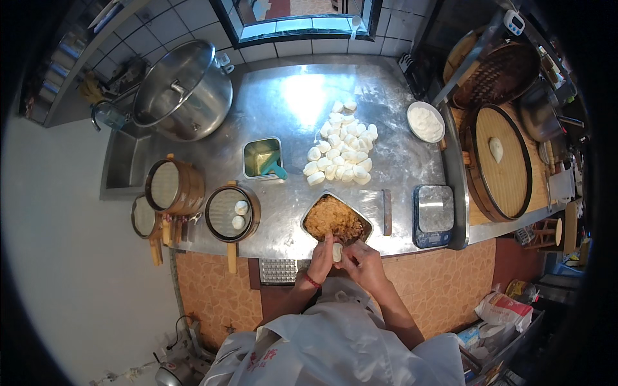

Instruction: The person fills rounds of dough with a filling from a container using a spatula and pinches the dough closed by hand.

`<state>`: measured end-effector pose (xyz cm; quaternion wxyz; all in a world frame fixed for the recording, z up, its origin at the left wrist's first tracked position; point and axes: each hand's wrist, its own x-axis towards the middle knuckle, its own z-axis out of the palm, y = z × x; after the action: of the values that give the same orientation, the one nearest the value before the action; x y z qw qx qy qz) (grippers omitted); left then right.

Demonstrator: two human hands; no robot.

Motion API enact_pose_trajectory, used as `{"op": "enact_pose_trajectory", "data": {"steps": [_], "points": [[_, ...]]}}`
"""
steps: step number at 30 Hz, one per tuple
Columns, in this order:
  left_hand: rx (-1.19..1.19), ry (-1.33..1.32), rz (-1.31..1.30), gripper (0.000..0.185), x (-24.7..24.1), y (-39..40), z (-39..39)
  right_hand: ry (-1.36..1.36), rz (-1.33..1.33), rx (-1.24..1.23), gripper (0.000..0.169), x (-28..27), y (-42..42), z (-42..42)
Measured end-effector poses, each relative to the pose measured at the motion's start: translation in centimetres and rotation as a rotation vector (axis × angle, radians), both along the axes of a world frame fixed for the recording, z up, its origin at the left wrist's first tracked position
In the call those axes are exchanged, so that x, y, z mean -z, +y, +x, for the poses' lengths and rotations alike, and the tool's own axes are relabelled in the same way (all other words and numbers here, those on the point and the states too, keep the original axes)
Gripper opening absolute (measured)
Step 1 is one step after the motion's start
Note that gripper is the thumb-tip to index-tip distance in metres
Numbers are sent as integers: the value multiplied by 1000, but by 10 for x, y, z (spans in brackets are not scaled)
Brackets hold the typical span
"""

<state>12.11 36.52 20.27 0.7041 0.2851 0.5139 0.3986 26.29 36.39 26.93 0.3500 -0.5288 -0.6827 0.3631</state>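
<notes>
My left hand (320, 261), a red bracelet at its wrist, holds a small piece of white dough (337, 252). The fingers of my right hand (359, 263) touch the dough's right side. Both hands are just at the near corner of a metal tray of brownish filling (333, 217). Beyond the tray lies a pile of white dough pieces (340, 149). To the left, a small bamboo steamer (257, 212) holds two round white buns (240, 214). A dough scraper with a wooden handle (387, 212) lies right of the tray.
A digital scale (435, 212) and a bowl of flour (426, 122) stand at the right. A metal container (263, 158) holds yellowish liquid and a teal tool (276, 169). Further left are stacked steamers (188, 188) and a large steel pot (212, 106). A large round steamer (507, 183) holds one bun.
</notes>
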Motion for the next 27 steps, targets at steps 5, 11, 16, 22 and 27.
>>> {"op": "enact_pose_trajectory", "data": {"steps": [5,11,16,22,27], "points": [[98,-9,-101,64,5,3,-9,-94,-60,35,9,-13,4,-4],[76,-15,-144,62,-20,11,-5,-84,-51,-34,7,0,2,0],[71,-112,-30,58,-24,2,-7,-27,-110,9,6,-5,3,-2],[51,-69,-45,61,-18,2,-11,-33,-119,-3,8,-7,5,-8],[73,-60,-166,65,-7,4,-17,-73,-130,-102,6,-10,5,-9]]}}
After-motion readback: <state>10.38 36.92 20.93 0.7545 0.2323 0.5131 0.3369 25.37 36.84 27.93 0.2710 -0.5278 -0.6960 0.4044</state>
